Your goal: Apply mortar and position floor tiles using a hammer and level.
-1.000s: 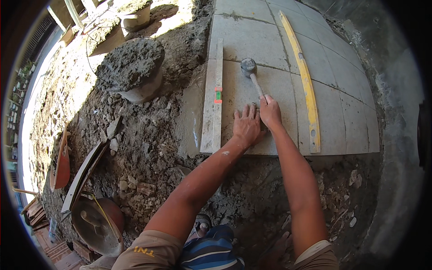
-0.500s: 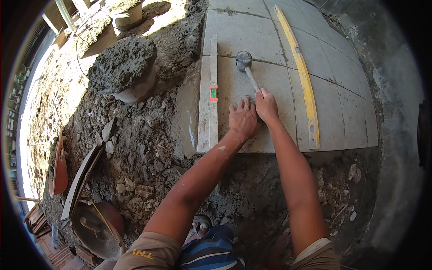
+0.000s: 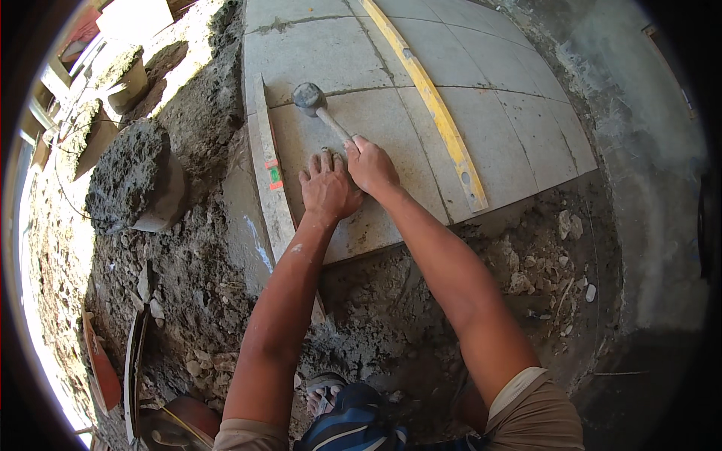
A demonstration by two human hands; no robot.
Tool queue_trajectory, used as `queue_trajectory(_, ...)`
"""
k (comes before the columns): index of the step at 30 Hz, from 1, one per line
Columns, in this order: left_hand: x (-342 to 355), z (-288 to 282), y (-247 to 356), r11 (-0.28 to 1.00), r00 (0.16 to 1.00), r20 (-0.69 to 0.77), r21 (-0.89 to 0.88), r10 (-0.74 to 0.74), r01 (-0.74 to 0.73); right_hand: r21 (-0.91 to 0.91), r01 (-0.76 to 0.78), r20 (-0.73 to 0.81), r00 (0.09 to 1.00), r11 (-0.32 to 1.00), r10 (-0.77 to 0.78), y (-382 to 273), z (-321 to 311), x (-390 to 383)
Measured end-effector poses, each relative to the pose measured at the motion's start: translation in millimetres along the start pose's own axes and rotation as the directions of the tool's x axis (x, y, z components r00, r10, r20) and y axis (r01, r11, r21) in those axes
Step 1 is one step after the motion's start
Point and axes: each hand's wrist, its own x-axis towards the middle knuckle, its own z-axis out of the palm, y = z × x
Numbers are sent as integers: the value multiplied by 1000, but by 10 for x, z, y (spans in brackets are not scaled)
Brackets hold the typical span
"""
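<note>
My right hand (image 3: 370,164) is closed round the handle of a rubber mallet (image 3: 309,98), whose dark head rests on or just above a grey floor tile (image 3: 391,143). Flat on the same tile lies my left hand (image 3: 326,188), fingers stretched out, close beside the right. Along the tile's left edge runs a pale straight bar (image 3: 266,135) with a small orange and green spirit level (image 3: 273,174) on it. A yellow level (image 3: 436,105) lies across the tiles to the right of my hands.
Buckets heaped with wet mortar (image 3: 135,177) stand on rough soil at the left. Lower left are a curved metal strip (image 3: 134,368) and an orange-red piece (image 3: 104,368). Rubble (image 3: 523,274) and damp earth border the tiles' near edge, with a grey concrete strip (image 3: 639,188) at right.
The view has swung, so the tiles, mallet and both hands appear farther left and turned. Both hands keep their places on the tile and the handle.
</note>
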Motion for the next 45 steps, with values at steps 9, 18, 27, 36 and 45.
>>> queue_trajectory(9,-41,135,-188,1000,999,-39,21,15,-14,17,-8,40,999,1000,8,140,116,-223)
queue_trajectory(18,-29,140,-125,1000,997,-81,-28,-9,7,48,98,-46,994,994,-96,-16,78,-194)
queue_trajectory(27,-34,227,-193,1000,993,-118,-25,-11,8,-21,4,70,998,1000,-3,33,122,-190)
queue_trajectory(36,-60,181,-143,1000,988,-151,-9,-7,5,-252,25,-78,996,967,-46,259,-31,-180)
queue_trajectory(45,-53,135,-122,999,995,-97,-35,-19,15,-352,71,-94,989,933,-111,486,29,-180)
